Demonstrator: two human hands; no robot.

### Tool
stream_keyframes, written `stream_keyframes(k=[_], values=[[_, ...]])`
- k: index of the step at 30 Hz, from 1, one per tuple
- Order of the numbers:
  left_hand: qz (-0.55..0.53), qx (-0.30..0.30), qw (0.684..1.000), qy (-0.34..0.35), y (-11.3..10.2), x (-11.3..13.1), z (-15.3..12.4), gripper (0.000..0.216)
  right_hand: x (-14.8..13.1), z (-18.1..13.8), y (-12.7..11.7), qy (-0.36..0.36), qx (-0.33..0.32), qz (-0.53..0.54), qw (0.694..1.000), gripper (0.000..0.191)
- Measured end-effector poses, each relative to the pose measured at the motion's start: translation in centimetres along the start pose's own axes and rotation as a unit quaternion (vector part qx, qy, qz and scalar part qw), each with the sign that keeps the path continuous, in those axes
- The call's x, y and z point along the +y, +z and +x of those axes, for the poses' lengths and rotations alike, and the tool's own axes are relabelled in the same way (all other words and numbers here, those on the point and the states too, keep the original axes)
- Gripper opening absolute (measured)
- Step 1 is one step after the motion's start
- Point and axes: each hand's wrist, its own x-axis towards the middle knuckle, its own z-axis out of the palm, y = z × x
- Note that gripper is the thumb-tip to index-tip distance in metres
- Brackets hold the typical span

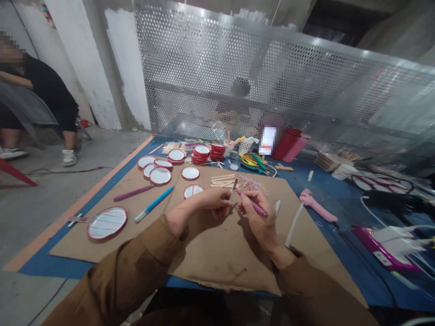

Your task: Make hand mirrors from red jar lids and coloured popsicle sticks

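My left hand [216, 202] pinches a narrow craft stick [234, 184] upright; its upper part is coloured dark red. Close on its right, my right hand [258, 222] grips a purple marker [257, 208], the tip pointing at the stick. Whether the tip touches it I cannot tell. Behind my hands lie several plain craft sticks [222, 179] and a heap of coloured rubber bands [254, 184]. A white disc with a red rim [192, 191] sits partly hidden behind my left wrist. Farther left are a blue marker [154, 203] and a larger red-rimmed disc [107, 222] with a handle.
Cardboard [217, 258] covers part of the blue table. Red-rimmed discs [200, 153] are stacked behind, near scissors [254, 163] and a phone [268, 139]. At right lie a pink glue gun [319, 206] and a purple power strip [384, 253] with cables. A person [47, 86] sits at far left.
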Motion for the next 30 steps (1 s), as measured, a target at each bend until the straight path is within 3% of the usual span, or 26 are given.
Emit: stream_keyframes(k=[8,30], values=[[0.008,0.0,1.0,0.012,-0.09,-0.18,0.03,0.01,0.37,-0.01,0.05,0.0,-0.031,0.015,0.999,0.022],[0.001,-0.004,1.0,0.005,-0.06,-0.36,0.31,0.009,0.23,-0.13,0.17,-0.001,-0.038,0.015,0.999,0.023]])
